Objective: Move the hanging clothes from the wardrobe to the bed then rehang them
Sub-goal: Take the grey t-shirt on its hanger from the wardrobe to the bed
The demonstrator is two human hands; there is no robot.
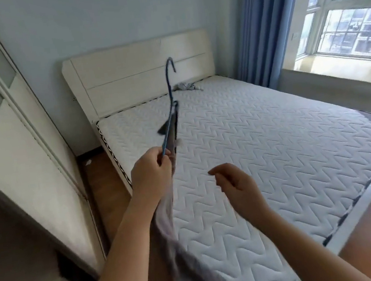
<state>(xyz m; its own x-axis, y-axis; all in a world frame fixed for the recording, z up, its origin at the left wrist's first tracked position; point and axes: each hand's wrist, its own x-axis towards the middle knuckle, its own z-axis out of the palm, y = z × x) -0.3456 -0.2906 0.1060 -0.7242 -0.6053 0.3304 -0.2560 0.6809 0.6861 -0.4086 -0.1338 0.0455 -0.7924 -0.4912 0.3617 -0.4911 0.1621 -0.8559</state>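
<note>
Pale blue walls [93, 22] close a bedroom with a bed [262, 142] in the middle. Its white quilted mattress is bare, and a cream headboard [142, 68] stands against the wall. On my left is the white wardrobe [14, 139]. On the right a blue curtain [259, 24] hangs beside a big window [346, 8]. Brown wooden floor [105, 186] shows between the wardrobe and the bed.

My left hand [150, 170] is raised over the near left corner of the bed. It pinches the lower end of a blue hanger [171, 99] between the thumb and the bent fingers. I see the hanger from its edge. It rises from my fingers away from me, and its hook points up in front of the headboard.

One garment [166, 213] is on this hanger. Near the top of the hanger the cloth looks dark. Below my hand it is pale lilac-grey and falls down just beside my left wrist and forearm, to the bottom of the view. The lower part is blurred, so I cannot tell whether it touches the edge of the mattress.

My right hand [237, 185] holds nothing. It hovers above the mattress with the fingers loosely bent, to the right of the garment and apart from it.

Far at the head of the bed a small grey crumpled thing [186, 86] lies on the mattress, close to the headboard.
</note>
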